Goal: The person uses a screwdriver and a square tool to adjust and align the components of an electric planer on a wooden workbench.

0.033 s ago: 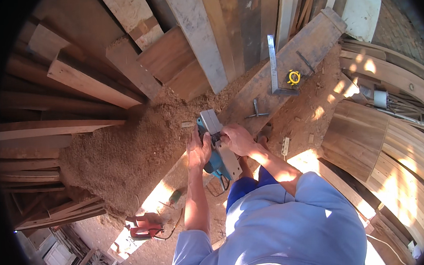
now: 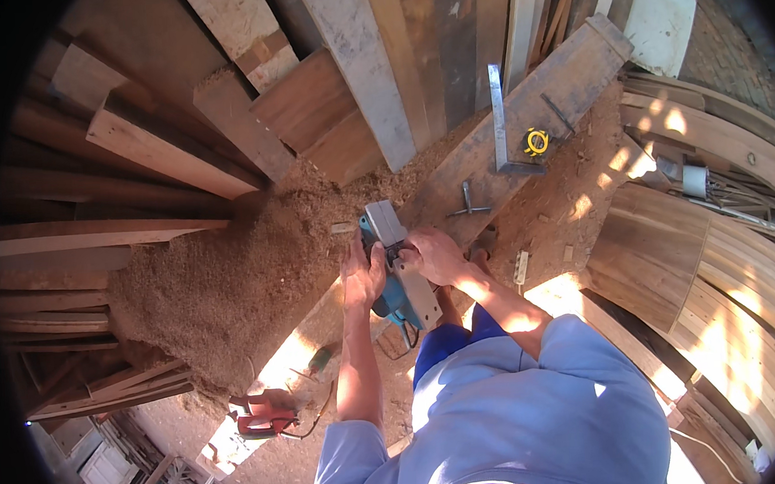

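A teal electric hand planer [image 2: 417,289] lies turned over on the long plank bench [image 2: 441,181], its grey metal sole facing up. My left hand [image 2: 363,274] wraps round the planer's left side, with the thumb near its middle. At the gap in the sole, where the cutter drum sits, my right hand [image 2: 434,255] has its fingers bent and pressed in. Those fingertips are partly hidden, so I cannot make out any small part in them. A T-handled wrench [image 2: 467,200] rests on the bench just beyond my right hand.
Farther along the bench lie a metal square [image 2: 499,129], a yellow tape measure [image 2: 536,141] and a thin dark rod [image 2: 558,113]. A red power tool [image 2: 265,416] with a cord sits at lower left. Sawdust [image 2: 221,283] heaps left of the bench; boards [image 2: 363,66] lean beyond.
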Demonstrator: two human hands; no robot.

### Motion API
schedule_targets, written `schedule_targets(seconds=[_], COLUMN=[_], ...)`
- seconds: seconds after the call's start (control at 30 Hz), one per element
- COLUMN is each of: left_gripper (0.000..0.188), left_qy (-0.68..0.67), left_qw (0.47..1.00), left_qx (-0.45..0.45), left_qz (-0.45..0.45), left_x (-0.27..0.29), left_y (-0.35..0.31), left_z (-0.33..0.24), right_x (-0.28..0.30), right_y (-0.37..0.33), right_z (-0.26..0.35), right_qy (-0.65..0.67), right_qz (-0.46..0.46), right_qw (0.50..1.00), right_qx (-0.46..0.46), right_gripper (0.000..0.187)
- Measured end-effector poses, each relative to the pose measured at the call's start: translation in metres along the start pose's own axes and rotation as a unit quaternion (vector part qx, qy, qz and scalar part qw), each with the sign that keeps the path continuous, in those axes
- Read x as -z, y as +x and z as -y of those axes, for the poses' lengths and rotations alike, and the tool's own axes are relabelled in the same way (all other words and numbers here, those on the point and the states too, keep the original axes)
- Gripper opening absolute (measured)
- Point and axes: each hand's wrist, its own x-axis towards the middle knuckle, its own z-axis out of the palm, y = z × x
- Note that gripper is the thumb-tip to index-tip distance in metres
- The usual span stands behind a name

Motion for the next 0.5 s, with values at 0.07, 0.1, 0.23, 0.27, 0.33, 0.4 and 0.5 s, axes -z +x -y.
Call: schedule_targets(seconds=[0.07,0.1,0.23,0.27,0.33,0.4,0.5], left_gripper=[0.078,0.078,0.078,0.077,0.077,0.076,0.075], left_qy=[0.001,0.001,0.000,0.002,0.008,0.019,-0.008], left_qw=[1.000,1.000,1.000,1.000,1.000,1.000,1.000], left_qx=[-0.001,-0.003,-0.010,-0.009,-0.006,-0.003,0.014], left_qz=[0.000,0.000,-0.005,-0.006,-0.007,-0.005,0.019], left_x=[0.001,0.001,0.000,0.000,0.000,0.003,0.009], left_y=[0.000,0.001,0.002,0.001,0.000,0.000,-0.003], left_z=[-0.002,-0.004,-0.002,-0.001,0.000,-0.005,-0.013], right_x=[-0.006,-0.008,-0.006,-0.002,-0.001,-0.001,-0.001], right_y=[0.002,0.003,0.004,0.003,0.003,0.006,0.007], right_z=[-0.004,-0.007,-0.010,-0.002,0.003,0.001,0.000], right_qy=[0.002,0.002,0.020,0.032,0.034,0.015,0.027], right_qz=[0.002,0.001,-0.026,-0.034,-0.020,0.025,-0.007], right_qw=[1.000,1.000,0.998,0.998,0.999,0.999,0.996], right_qx=[-0.011,-0.016,0.055,0.051,0.019,-0.040,0.080], right_gripper=[0.020,0.020,0.017,0.016,0.014,0.014,0.016])
